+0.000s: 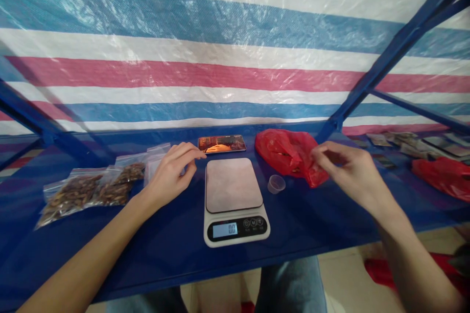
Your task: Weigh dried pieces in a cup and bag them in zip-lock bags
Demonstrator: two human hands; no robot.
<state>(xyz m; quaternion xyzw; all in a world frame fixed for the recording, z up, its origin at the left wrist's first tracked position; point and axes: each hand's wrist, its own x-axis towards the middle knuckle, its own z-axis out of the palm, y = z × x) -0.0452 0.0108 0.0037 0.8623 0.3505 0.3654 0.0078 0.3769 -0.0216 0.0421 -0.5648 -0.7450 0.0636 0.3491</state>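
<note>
My left hand (175, 170) hovers left of the kitchen scale, thumb and fingers apart, holding nothing. Its fingertips are close to the lower left corner of a phone (222, 144) with a lit picture on its screen. With fingers pinched, my right hand (348, 172) grips the side of a red plastic bag (282, 149); the contents are mostly hidden. Between my hands stands a white digital kitchen scale (234, 186), bare on top and reading 0.0. A small clear plastic cup (276, 184) sits just right of it, below the bag.
Several zip bags of brown dried pieces (75, 193) lie at the left. Flat clear bags (156, 156) are partly behind my left hand. Blue metal braces (370, 78) rise at both sides before a striped tarp (205, 73). Another red bag (444, 176) lies far right.
</note>
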